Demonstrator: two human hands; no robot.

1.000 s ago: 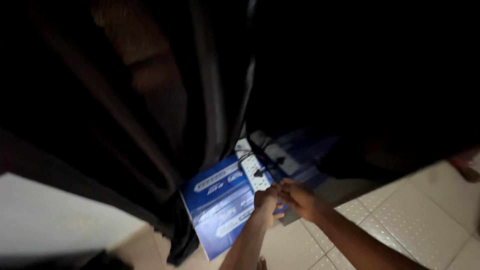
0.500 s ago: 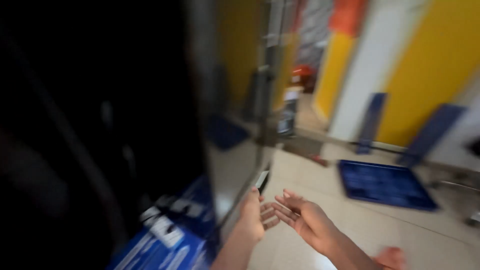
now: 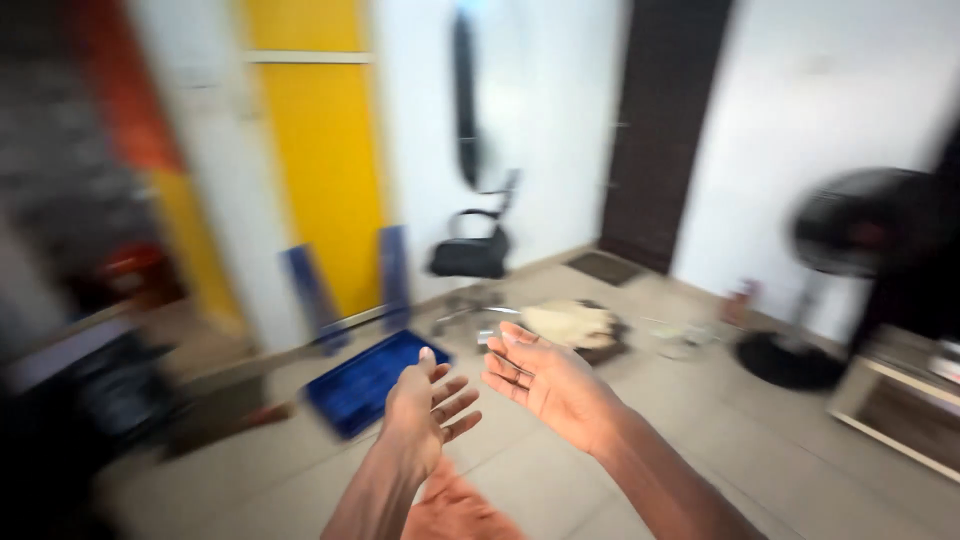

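Observation:
Both of my hands hang in the air in front of me, empty and with the fingers spread. My left hand (image 3: 428, 405) is palm-in, close beside my right hand (image 3: 548, 378), whose palm faces left and up. They do not touch each other or anything else. The picture is blurred by head motion. Below the hands lies a pale tiled floor (image 3: 560, 470).
A flat blue panel (image 3: 365, 385) lies on the floor just beyond my left hand. Two blue boards (image 3: 310, 290) lean on a yellow and white wall. An office chair (image 3: 475, 255), a dark door (image 3: 660, 130), a standing fan (image 3: 860, 240) and a low cabinet (image 3: 900, 410) stand farther off.
The view has swung right, away from the dark cabinet and power strip toward the open room. My hands left the plug and cable and are now spread and empty.

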